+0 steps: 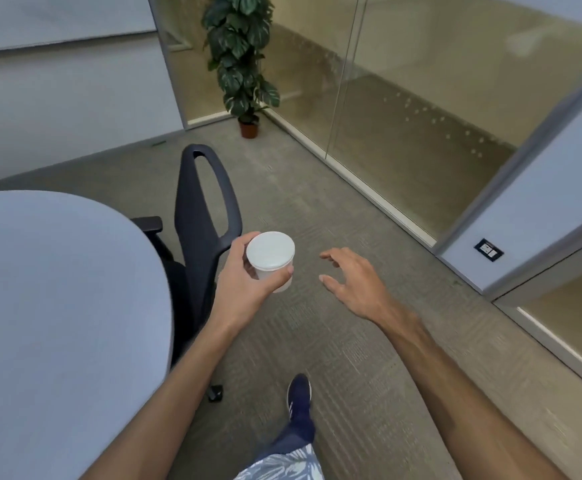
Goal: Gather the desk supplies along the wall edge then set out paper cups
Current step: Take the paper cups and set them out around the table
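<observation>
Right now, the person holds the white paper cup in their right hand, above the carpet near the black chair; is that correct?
Not quite: the head view shows the left hand gripping the white paper cup; the right hand is open and empty. It is above the carpet near the black chair.

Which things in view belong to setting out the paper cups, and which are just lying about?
Job: white paper cup, gripped by the left hand; open right hand, holding nothing; pale rounded tabletop, likely where cups go.
Lying about: black office chair; tall green potted plant; glass partition wall; dark wall socket plate.
</observation>
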Motion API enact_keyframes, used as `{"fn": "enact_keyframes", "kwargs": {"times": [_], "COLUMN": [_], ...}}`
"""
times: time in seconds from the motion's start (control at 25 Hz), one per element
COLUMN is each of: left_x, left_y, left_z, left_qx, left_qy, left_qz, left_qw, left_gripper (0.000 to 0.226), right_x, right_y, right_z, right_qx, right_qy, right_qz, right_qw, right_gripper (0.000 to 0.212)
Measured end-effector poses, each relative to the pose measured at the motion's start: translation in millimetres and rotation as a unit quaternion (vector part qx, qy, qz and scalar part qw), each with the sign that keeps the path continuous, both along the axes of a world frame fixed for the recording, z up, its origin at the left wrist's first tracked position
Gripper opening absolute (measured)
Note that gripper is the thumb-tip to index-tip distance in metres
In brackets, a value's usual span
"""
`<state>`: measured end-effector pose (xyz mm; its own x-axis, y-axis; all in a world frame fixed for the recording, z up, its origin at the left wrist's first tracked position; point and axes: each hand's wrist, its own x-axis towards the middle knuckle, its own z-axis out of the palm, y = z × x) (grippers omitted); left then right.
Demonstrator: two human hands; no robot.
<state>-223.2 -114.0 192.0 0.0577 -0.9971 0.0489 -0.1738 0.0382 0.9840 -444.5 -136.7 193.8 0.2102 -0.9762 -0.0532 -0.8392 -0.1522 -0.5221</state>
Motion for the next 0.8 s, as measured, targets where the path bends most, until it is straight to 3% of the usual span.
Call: {"fn": "enact_keyframes", "kwargs": {"times": [0.4, 0.8], "left_x": [-47.2, -27.8], "left_y": [-194.2, -346.7], "left_z": [8.2, 12.2], "left_qx": [0.021, 0.011], "left_qy": [0.008, 0.005], "left_qz": [0.058, 0.215], "left_qw": [0.998, 0.977], "left_gripper": [0.069, 0.062], "right_x": [-55.8, -23.1], "right_y": [-200.2, -427.9], "right_z": [16.9, 8.6], "right_qx": [0.017, 0.001], "right_qy": [0.036, -0.007], "right_qz": [0.064, 0.206], "right_qw": [0.997, 0.978], "right_gripper": [0.061, 0.060]}}
